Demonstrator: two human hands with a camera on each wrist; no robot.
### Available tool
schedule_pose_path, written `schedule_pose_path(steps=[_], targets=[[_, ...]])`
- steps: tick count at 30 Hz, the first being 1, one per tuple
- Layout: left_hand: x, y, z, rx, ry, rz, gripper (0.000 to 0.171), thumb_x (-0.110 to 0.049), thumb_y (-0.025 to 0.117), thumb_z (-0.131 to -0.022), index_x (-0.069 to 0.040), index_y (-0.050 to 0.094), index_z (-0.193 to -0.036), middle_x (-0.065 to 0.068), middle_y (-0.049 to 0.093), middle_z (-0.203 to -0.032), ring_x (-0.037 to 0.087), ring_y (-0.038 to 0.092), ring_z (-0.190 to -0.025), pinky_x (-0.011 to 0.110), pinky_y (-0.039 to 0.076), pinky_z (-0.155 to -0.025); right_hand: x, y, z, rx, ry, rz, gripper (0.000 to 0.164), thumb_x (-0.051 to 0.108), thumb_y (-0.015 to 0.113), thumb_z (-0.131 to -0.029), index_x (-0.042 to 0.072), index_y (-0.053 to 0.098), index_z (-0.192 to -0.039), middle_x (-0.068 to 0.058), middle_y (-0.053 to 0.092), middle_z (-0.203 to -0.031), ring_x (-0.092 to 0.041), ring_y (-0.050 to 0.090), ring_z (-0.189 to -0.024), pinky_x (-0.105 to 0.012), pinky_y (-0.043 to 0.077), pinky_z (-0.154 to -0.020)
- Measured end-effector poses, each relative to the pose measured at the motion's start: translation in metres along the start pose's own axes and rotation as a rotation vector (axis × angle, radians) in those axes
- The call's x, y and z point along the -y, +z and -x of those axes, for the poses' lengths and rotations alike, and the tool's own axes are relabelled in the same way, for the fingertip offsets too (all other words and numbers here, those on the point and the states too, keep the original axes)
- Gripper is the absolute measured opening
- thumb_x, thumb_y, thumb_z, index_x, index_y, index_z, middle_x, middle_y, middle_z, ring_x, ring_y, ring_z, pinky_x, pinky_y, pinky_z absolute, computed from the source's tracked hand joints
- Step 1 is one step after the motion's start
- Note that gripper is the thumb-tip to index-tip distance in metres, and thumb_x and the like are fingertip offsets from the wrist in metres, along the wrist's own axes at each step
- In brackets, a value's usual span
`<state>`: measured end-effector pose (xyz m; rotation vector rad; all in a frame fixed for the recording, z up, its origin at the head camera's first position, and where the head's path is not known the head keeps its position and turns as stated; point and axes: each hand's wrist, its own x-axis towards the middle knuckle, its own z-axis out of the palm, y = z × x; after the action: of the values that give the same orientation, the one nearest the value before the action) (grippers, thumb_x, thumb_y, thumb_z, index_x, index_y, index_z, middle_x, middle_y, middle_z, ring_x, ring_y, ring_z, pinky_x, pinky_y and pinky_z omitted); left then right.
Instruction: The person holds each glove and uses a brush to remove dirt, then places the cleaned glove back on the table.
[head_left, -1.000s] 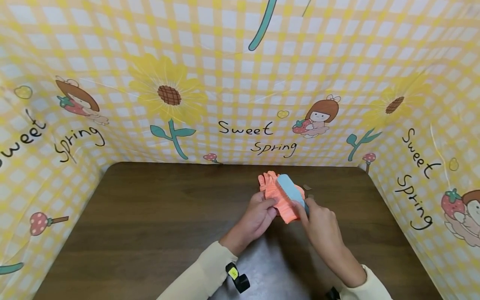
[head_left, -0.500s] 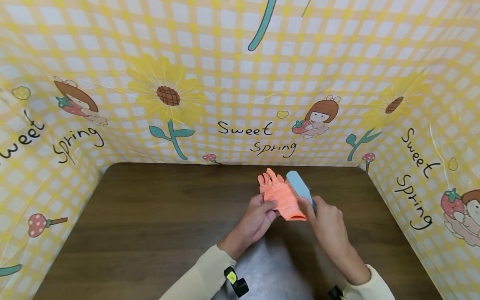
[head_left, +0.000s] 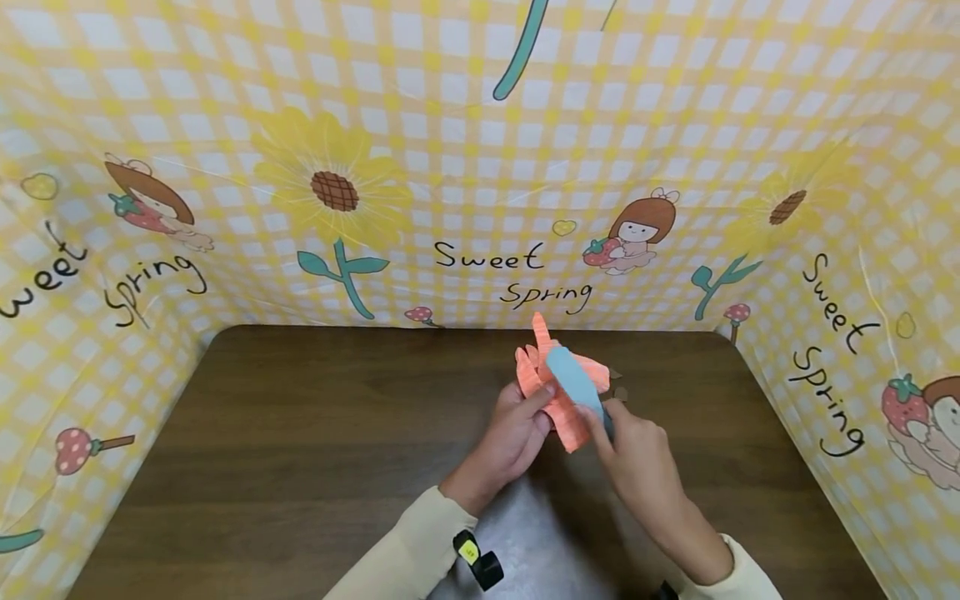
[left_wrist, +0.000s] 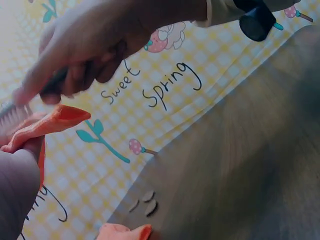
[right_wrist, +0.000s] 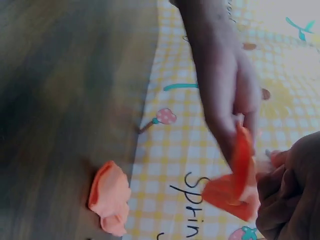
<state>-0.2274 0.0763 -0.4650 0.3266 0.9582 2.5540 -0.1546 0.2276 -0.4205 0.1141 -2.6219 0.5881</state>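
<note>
My left hand (head_left: 517, 425) pinches an orange knit glove (head_left: 567, 427) above the table, thumb on top of the fabric. One glove finger sticks up toward the back wall. My right hand (head_left: 641, 458) grips a brush with a light blue head (head_left: 573, 379) and a dark handle (left_wrist: 54, 85). That head lies across the glove and hides part of its palm; pale bristles (left_wrist: 14, 120) face the fabric in the left wrist view. A second orange glove (right_wrist: 110, 197) lies crumpled on the table beyond the held one.
Several small dark flat pieces (left_wrist: 151, 208) lie on the table near the second glove. The brown wooden table (head_left: 300, 433) is walled at the back and sides by a yellow checked cloth (head_left: 480, 167). A black wrist camera (head_left: 487, 571) sits on my left sleeve.
The brush went to the right edge of the glove, then back left across it. The held glove is now more bunched, with one finger rising higher. My left hand stays nearly in place.
</note>
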Motion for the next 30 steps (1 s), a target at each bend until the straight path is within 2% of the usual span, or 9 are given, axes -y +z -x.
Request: schedule_pose_path(steps=[5,11,13,22,26,30], targets=[[-0.003,0.002,0.001,-0.015,0.009,-0.047,0.043,0.003,0.041,-0.107,0.008,0.035,-0.149,0.014,0.054,-0.14,0.018,0.058,-0.125,0.032,0.053,-0.1,-0.004,0.004,-0.005,-0.013,-0.007,0.036,0.026,0.021,0.068,-0.099,0.002,0.059,-0.084,0.002,0.039,-0.054,-0.012,0.039,-0.047,-0.027,0.034,-0.045],[-0.001,-0.001,0.004,-0.016,0.003,-0.042,0.043,0.002,0.041,-0.107,0.01,0.036,-0.149,0.012,0.057,-0.137,0.018,0.06,-0.12,0.033,0.056,-0.095,-0.011,0.002,-0.008,0.004,0.07,0.032,0.028,0.025,0.067,-0.1,-0.001,0.063,-0.091,-0.002,0.045,-0.056,-0.019,0.045,-0.05,-0.035,0.04,-0.049],[-0.001,-0.002,0.005,-0.01,0.0,-0.042,0.042,0.001,0.041,-0.108,0.01,0.036,-0.149,0.012,0.058,-0.135,0.018,0.061,-0.118,0.032,0.056,-0.094,-0.013,0.002,-0.008,0.02,0.096,0.018,0.03,0.028,0.065,-0.101,-0.001,0.065,-0.095,-0.002,0.047,-0.057,-0.019,0.046,-0.051,-0.035,0.041,-0.05],[0.0,-0.002,0.005,-0.004,-0.02,-0.05,0.043,0.001,0.043,-0.107,0.01,0.036,-0.148,0.014,0.057,-0.138,0.017,0.061,-0.119,0.032,0.056,-0.094,-0.023,0.0,-0.011,0.059,0.157,0.002,0.041,0.039,0.057,-0.105,0.003,0.059,-0.085,-0.001,0.044,-0.057,-0.018,0.044,-0.05,-0.031,0.038,-0.048],[0.0,-0.004,0.004,-0.024,0.002,-0.057,0.041,0.003,0.044,-0.106,0.012,0.038,-0.146,0.009,0.062,-0.13,0.017,0.063,-0.114,0.032,0.057,-0.091,-0.029,-0.001,-0.014,0.042,0.185,0.007,0.044,0.042,0.055,-0.105,0.004,0.057,-0.083,-0.003,0.046,-0.057,-0.022,0.047,-0.051,-0.035,0.041,-0.049],[-0.003,-0.006,0.003,-0.035,0.031,-0.059,0.041,0.006,0.043,-0.105,0.012,0.039,-0.145,0.008,0.063,-0.128,0.017,0.063,-0.116,0.033,0.056,-0.094,-0.026,-0.004,-0.013,0.009,0.18,-0.003,0.042,0.042,0.056,-0.105,0.005,0.059,-0.085,-0.002,0.044,-0.058,-0.022,0.047,-0.053,-0.036,0.042,-0.051]])
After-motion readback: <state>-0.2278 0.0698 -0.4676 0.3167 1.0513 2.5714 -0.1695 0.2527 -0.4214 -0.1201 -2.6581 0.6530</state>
